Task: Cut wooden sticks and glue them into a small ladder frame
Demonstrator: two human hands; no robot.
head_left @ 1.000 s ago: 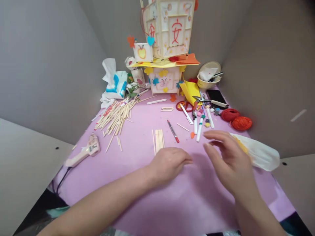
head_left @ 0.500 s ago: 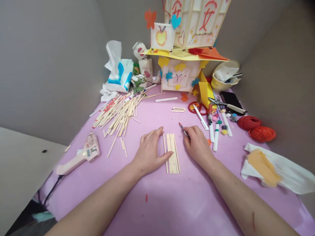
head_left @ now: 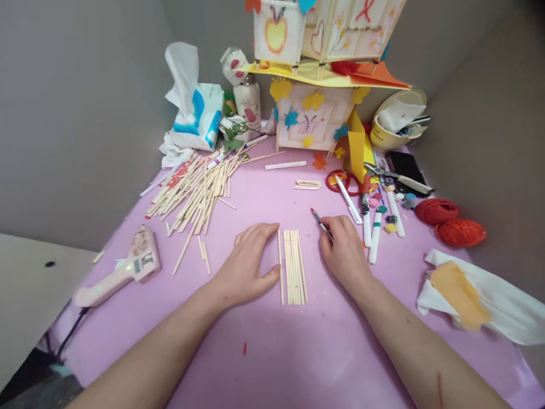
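Observation:
On the purple tabletop (head_left: 272, 352) a row of several wooden sticks (head_left: 294, 267) lies side by side. One single stick (head_left: 280, 267) lies just left of the row, with a narrow gap between. My left hand (head_left: 251, 264) rests beside that single stick, thumb and fingers apart, holding nothing. To the right of the row, my right hand (head_left: 343, 250) has its fingers closed round a dark pen (head_left: 322, 224) with a red tip, which points up and to the left, off the sticks.
Loose sticks (head_left: 204, 187) are piled at the back left, near a pink glue gun (head_left: 142, 255). A decorated paper house (head_left: 313, 116) stands at the back. Markers (head_left: 375, 236), scissors (head_left: 400, 180) and red yarn (head_left: 460, 232) lie right. A short stick bundle (head_left: 307, 184) lies behind the row.
My left hand has moved left, its thumb now off the row of sticks. My right hand still holds the pen. The view has shifted and come a little closer.

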